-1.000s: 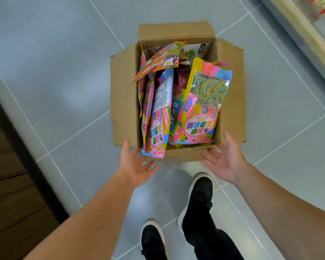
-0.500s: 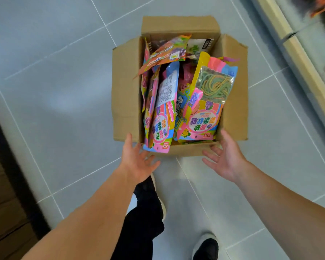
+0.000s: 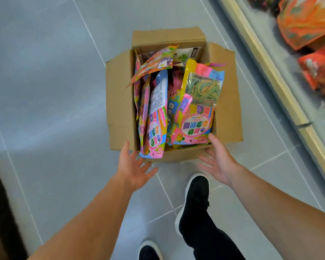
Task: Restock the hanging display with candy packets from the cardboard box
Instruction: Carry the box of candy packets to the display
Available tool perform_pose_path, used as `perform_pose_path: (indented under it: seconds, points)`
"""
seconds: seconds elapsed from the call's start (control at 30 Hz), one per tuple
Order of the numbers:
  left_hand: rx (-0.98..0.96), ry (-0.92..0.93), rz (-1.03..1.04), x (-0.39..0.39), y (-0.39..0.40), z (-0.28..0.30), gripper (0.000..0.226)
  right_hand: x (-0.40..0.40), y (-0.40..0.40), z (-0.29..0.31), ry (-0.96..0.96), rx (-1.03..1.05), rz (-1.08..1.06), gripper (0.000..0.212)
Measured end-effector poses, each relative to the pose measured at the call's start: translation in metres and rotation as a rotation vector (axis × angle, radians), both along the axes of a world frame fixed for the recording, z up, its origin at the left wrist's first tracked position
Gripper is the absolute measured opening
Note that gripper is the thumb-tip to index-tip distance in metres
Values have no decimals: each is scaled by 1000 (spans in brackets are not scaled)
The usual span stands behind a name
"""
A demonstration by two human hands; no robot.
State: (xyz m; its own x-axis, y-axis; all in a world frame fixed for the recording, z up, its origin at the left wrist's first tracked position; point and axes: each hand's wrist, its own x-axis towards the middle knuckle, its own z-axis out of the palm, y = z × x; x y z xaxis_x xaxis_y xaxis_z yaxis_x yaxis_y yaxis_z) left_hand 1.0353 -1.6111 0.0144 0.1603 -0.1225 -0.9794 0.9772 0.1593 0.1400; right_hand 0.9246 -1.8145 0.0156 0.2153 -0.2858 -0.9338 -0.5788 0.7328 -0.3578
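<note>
The cardboard box [image 3: 118,102] is sitting on the floor, brimming with candy packets [image 3: 197,107]; the left hand [image 3: 133,167] and right hand [image 3: 219,160] are hovering at its near edge, fingers spread, holding nothing; restocking looks barely begun, every packet still waiting.

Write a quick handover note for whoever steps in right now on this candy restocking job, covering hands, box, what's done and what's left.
Left hand: open, empty, at the near left corner of the cardboard box.
Right hand: open, empty, at the near right corner of the box.
The box sits on the tiled floor, flaps open, full of candy packets; one pink packet hangs over the near edge.
A shelf unit with orange packets is to the right; the hanging display itself is not in view.
Done: nothing is picked up.
Left: take packets from the box and hang them on the display.
</note>
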Motion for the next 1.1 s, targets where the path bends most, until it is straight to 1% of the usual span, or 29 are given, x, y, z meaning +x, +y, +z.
perform_pose_path:
  seconds: [0.13, 0.27, 0.33, 0.4, 0.5, 0.6, 0.7, 0.8, 0.83, 0.9, 1.1]
  points:
    - [15, -7, 46, 65, -39, 2, 80, 74, -45, 1, -12, 16, 43, 57]
    - [13, -35, 51, 132, -71, 3, 71, 147, -72, 2, -27, 14, 91, 57]
    - [0, -31, 37, 166, -81, 3, 72, 181, -81, 0, -15, 16, 107, 57]
    - [-19, -29, 18, 196, -90, 4, 71, 213, -89, 1, -10, 18, 84, 55]
    - [-38, -15, -45, 255, -104, 8, 63, 273, -101, 5, -9, 22, 53, 50]
    - [-33, -1, -103, 302, -112, 10, 70, 317, -110, 5, -10, 36, 19, 51]
    - [-13, 23, -116, 355, -109, 10, 77, 361, -111, 5, -12, 29, -87, 54]
    - [9, 39, -132, 382, -108, 6, 78, 382, -105, 2, -1, 51, -229, 62]
    - [11, 52, -137, 389, -110, 5, 77, 391, -104, 1, -2, 69, -258, 59]
    - [0, 66, -137, 402, -114, -1, 77, 408, -105, -4, -16, 101, -270, 48]
    - [-15, 107, -147, 437, -130, -3, 90, 450, -129, -7, -8, 122, -234, 48]
